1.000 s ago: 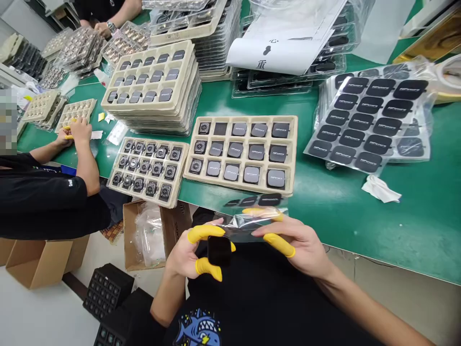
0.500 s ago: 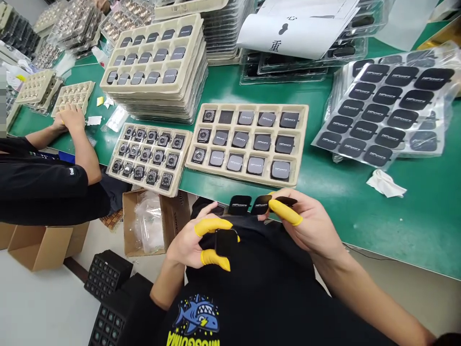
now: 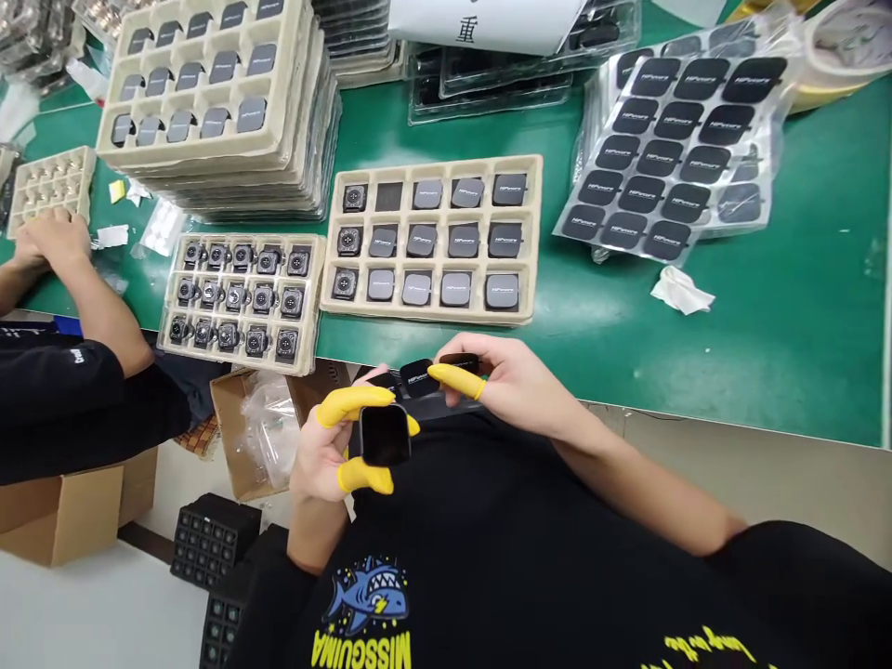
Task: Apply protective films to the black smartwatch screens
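My left hand (image 3: 327, 446), yellow cots on its fingers, grips a smartwatch body (image 3: 386, 435) by its edges. The watch's dark, glossy face is turned up to me. Between the thumb and fingers of my right hand (image 3: 519, 379), whose thumb has a yellow cot, is a strip of black printed film stickers (image 3: 418, 376). This strip runs left, just above the watch; its far end passes behind my left fingers. Beyond my hands lies a beige tray (image 3: 432, 316) of watches, most with printed covers on their faces and several in the left column with their backs up.
A second beige tray (image 3: 241, 364) of watches stands left of it. Stacked trays (image 3: 299, 121) rise behind. Sheets of black stickers (image 3: 641, 193) and a crumpled tissue (image 3: 681, 289) lie right. A co-worker's hands (image 3: 56, 240) rest at far left; an open carton (image 3: 237, 455) stands below.
My view has swung right and down. The watch has tilted so its face shows more plainly, and my right hand has brought the sticker strip nearer to it.
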